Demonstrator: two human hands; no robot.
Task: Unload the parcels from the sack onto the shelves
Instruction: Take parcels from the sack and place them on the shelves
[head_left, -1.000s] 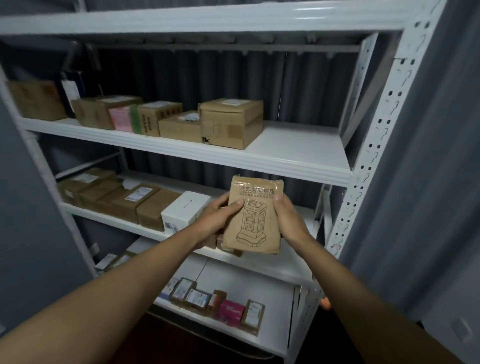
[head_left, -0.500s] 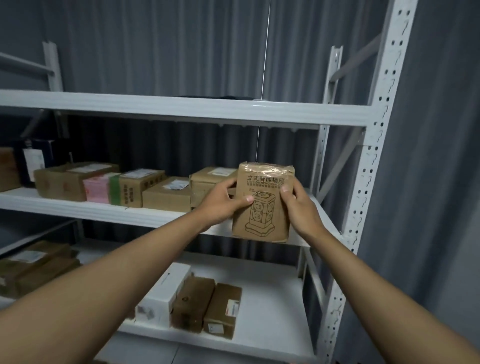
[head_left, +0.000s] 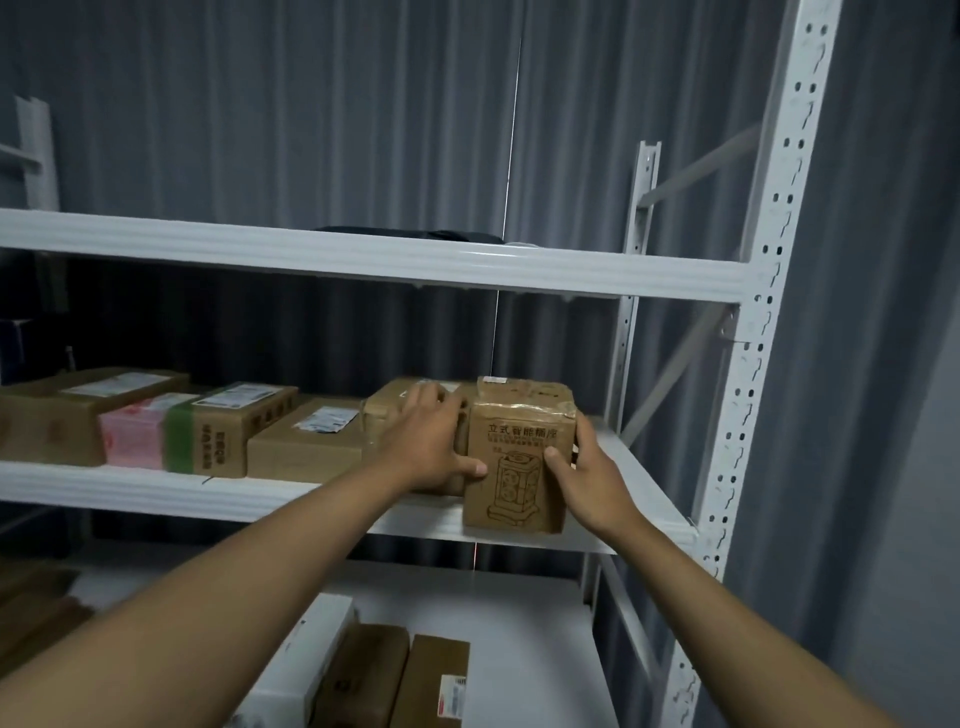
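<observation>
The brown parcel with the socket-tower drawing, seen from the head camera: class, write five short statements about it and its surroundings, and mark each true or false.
1. The brown parcel stands on the middle shelf. True.
2. Both hands are on it. True: the left hand and the right hand hold its sides.
3. It is the leftmost parcel in the row. False: it is at the right end, beside another brown box.
4. A pink parcel sits further left on the same shelf. True.
5. The shelf below holds nothing. False: a white box and brown boxes lie there.
</observation>
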